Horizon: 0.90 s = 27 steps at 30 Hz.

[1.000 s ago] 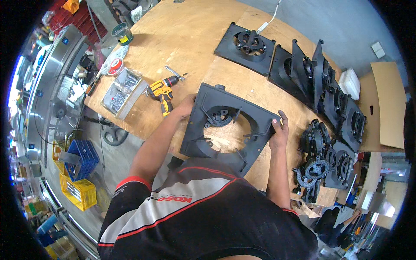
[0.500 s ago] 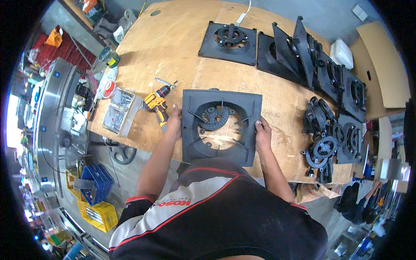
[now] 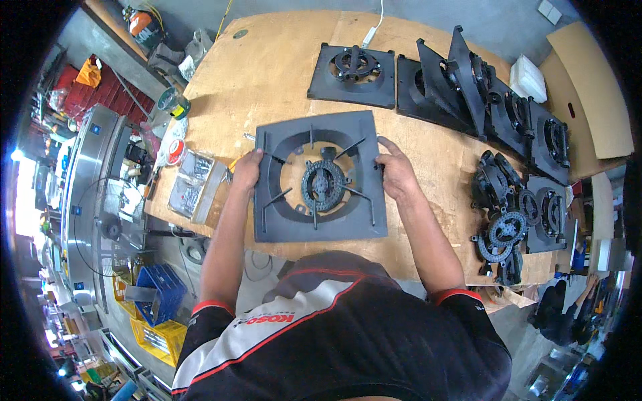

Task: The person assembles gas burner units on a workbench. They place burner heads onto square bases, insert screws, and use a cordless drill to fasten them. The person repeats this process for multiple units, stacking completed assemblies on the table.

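A black square cast stove grate [image 3: 364, 224] with prongs pointing into its round opening is held between my two hands, face up. My left hand [image 3: 247, 172] is closed on its left edge. On the opposite edge, my right hand [image 3: 397, 171] grips with the thumb on top. Through the opening I see a round black gas burner [image 3: 322, 186]. Whether the burner touches the grate cannot be made out. The yellow cordless drill is mostly hidden behind the grate and my left hand.
Several black stove frames with burners [image 3: 351, 77] stand or lie along the table's far and right side. Loose burners [image 3: 505, 230] are piled at right. A clear box of screws [image 3: 194, 184] and a tape roll [image 3: 175, 152] lie at left. A cardboard box [image 3: 588, 93] stands far right.
The grate has moved left and away from my body and turned slightly, now covering the drill. The burner now appears centred in its opening. Both hands keep their hold on the edges.
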Available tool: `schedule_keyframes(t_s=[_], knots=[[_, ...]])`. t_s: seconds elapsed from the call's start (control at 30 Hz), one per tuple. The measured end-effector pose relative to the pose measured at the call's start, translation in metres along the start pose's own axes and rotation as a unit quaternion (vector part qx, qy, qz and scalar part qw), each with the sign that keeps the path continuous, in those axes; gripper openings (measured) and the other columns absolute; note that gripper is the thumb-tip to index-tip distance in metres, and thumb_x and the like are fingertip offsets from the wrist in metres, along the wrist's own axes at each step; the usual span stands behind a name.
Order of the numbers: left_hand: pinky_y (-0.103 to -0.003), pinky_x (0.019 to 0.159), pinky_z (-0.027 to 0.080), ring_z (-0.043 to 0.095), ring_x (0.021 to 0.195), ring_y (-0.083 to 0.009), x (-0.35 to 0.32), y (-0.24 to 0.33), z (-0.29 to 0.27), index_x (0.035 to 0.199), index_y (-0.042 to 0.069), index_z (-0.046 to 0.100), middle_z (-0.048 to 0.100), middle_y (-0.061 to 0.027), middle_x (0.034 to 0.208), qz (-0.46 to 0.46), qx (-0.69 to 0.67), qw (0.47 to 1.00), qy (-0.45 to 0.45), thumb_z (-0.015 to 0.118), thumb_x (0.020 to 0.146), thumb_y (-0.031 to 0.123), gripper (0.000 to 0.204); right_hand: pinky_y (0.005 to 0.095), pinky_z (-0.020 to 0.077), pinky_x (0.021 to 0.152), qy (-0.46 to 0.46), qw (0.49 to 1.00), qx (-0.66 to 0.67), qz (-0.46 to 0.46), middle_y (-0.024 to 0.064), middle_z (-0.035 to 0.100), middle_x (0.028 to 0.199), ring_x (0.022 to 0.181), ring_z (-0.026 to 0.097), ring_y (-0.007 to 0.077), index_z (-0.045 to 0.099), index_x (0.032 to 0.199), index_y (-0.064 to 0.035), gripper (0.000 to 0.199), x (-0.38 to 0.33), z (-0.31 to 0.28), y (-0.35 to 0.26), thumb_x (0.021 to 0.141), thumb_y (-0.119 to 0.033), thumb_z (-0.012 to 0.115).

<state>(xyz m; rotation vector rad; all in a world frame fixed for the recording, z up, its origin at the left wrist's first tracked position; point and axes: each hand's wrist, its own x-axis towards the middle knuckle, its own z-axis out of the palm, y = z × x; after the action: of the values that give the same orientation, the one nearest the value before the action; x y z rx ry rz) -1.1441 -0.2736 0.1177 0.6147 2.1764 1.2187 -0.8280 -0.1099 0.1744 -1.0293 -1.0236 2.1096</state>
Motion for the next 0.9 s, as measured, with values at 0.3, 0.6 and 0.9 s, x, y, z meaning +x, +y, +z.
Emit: schedule_keyframes(t_s=[0.3,0.6,0.9], knots=[[-0.032,0.073,0.049,0.062,0.076,-0.0162,-0.024,-0.040,0.026,0.104,-0.006,0.067,0.068,-0.0103,0.086,-0.059,-0.059,0.996,-0.001,0.054,0.100,0.032,0.041,0.0341,0.0525,0.083,0.036,0.998,-0.042,0.033,0.0178,0.065,0.104,0.093,0.063,0.0214,0.035,0.146,0.0010,0.060,-0.003,-0.008,0.033,0.087,0.006,0.047],[-0.039,0.068,0.048,0.065,0.073,-0.0264,-0.012,0.014,0.049,0.103,-0.005,0.064,0.066,-0.0186,0.079,0.061,0.165,0.984,-0.036,0.057,0.096,0.034,0.041,0.0302,0.0512,0.078,0.136,0.982,-0.127,-0.024,0.0137,0.066,0.102,0.085,0.063,0.0171,0.038,0.144,-0.0009,0.060,0.016,-0.068,0.074,0.086,0.007,0.052],[-0.038,0.053,0.046,0.058,0.059,-0.0200,-0.040,0.026,0.057,0.091,-0.006,0.062,0.061,-0.0114,0.070,0.045,-0.008,0.998,-0.032,0.058,0.096,0.030,0.037,0.0429,0.0467,0.098,0.098,0.893,-0.419,-0.132,0.0271,0.060,0.125,0.113,0.059,0.0426,0.040,0.145,0.0021,0.062,0.035,-0.097,0.099,0.088,-0.012,0.057]])
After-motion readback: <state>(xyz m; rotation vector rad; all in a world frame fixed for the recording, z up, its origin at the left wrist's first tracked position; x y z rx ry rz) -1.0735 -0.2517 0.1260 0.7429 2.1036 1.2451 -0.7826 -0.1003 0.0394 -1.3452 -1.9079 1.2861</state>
